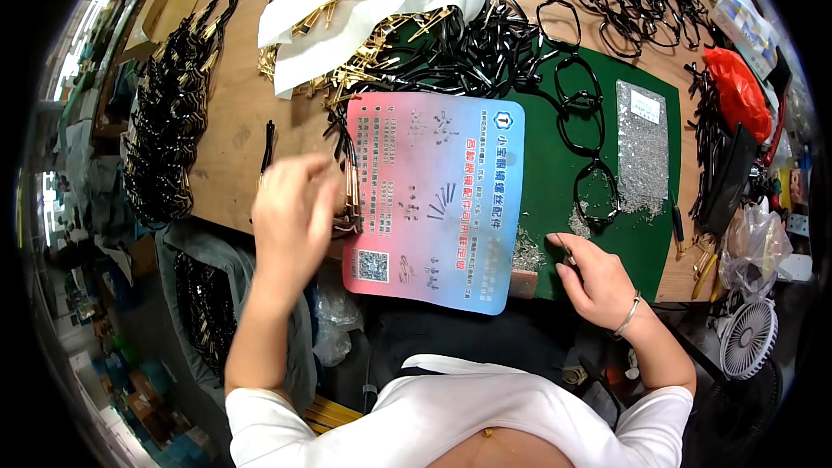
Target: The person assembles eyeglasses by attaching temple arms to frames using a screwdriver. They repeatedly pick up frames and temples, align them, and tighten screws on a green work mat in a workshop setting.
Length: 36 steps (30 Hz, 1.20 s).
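Note:
A pink-and-blue printed mat point(433, 208) lies in front of me at the table's near edge, over part of a green mat point(646, 247). My left hand point(299, 212) is raised left of the printed mat, its fingers smeared by motion. Just beside it lie several eyeglass temples point(351, 191) with gold-coloured metal parts. Low over the green mat, my right hand point(598, 276) has thumb and forefinger drawn together; what they hold is too small to make out. Near that hand are a heap of tiny metal screws point(529, 253) and a black eyeglass frame point(596, 192).
Black temples point(468, 56) heap up behind the printed mat, partly under white sheets point(373, 22). More temples are stacked in bundles point(169, 121) at left. A clear bag of small metal parts point(641, 152), a red plastic bag point(737, 91) and a white fan point(748, 338) are at right.

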Each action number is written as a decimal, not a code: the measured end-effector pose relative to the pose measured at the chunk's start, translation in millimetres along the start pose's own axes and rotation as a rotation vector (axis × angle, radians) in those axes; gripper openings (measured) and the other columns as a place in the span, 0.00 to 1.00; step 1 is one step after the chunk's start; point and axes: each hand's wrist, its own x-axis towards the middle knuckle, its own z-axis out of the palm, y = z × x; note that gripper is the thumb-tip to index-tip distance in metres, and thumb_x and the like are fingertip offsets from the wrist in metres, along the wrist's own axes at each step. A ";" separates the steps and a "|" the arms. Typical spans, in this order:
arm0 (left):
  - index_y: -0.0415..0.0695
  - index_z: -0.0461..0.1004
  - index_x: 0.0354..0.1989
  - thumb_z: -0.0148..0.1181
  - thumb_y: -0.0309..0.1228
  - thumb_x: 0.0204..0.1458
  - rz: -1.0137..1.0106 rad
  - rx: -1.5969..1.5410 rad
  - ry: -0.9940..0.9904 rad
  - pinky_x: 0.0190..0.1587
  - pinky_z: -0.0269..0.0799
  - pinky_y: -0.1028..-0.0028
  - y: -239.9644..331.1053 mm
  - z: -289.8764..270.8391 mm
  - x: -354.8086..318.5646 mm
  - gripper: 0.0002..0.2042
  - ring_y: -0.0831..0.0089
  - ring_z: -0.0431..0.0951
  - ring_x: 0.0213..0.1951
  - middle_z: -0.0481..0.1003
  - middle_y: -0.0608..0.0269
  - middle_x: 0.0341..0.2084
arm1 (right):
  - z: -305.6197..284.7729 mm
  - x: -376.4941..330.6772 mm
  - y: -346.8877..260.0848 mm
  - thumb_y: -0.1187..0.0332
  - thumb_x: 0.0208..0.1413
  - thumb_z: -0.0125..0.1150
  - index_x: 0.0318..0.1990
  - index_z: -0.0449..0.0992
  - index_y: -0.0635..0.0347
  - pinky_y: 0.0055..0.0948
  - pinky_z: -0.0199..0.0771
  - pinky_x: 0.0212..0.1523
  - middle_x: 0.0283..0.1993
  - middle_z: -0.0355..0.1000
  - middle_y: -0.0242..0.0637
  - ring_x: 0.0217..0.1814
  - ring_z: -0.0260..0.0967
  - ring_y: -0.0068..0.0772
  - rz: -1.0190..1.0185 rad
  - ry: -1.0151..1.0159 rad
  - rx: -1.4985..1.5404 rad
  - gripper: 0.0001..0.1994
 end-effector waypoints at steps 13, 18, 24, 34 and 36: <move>0.39 0.67 0.30 0.56 0.25 0.45 0.152 0.068 -0.368 0.38 0.66 0.63 -76.1 34.6 126.6 0.06 0.54 0.71 0.35 0.70 0.52 0.29 | 0.0 1.0 -6.4 0.73 0.51 0.52 0.48 0.66 0.63 0.34 0.73 0.36 0.42 0.71 0.46 0.36 0.71 0.45 0.055 0.037 0.025 0.15; 0.37 0.68 0.31 0.53 0.21 0.49 -0.136 -0.291 -0.120 0.30 0.66 0.78 -24.6 -7.6 97.8 0.02 0.78 0.70 0.26 0.69 0.62 0.23 | -21.7 6.0 -15.7 0.74 0.52 0.50 0.43 0.66 0.64 0.36 0.72 0.37 0.37 0.71 0.48 0.36 0.71 0.47 0.072 -0.039 0.088 0.11; 0.37 0.71 0.35 0.53 0.19 0.49 0.051 -0.751 -0.305 0.27 0.63 0.84 50.6 18.4 5.7 0.06 0.86 0.66 0.25 0.69 0.68 0.26 | -53.3 121.1 -45.3 0.75 0.47 0.53 0.37 0.70 0.67 0.38 0.73 0.36 0.32 0.72 0.51 0.34 0.72 0.50 -0.050 0.135 -0.530 0.09; 0.38 0.64 0.45 0.43 0.27 0.59 -0.334 -1.198 -0.556 0.24 0.61 0.86 73.5 42.8 -45.7 0.09 0.87 0.63 0.19 0.74 0.63 0.26 | -52.2 201.5 -39.3 0.78 0.46 0.48 0.36 0.68 0.66 0.39 0.72 0.40 0.39 0.68 0.52 0.39 0.70 0.52 0.012 0.159 -0.779 0.08; 0.37 0.63 0.49 0.42 0.27 0.59 -0.218 -1.132 -0.595 0.28 0.63 0.83 82.6 46.3 -37.6 0.12 0.84 0.65 0.22 0.74 0.63 0.26 | -63.5 177.1 -50.8 0.75 0.47 0.49 0.33 0.67 0.66 0.40 0.71 0.38 0.35 0.68 0.51 0.38 0.69 0.50 -0.035 0.259 -0.722 0.05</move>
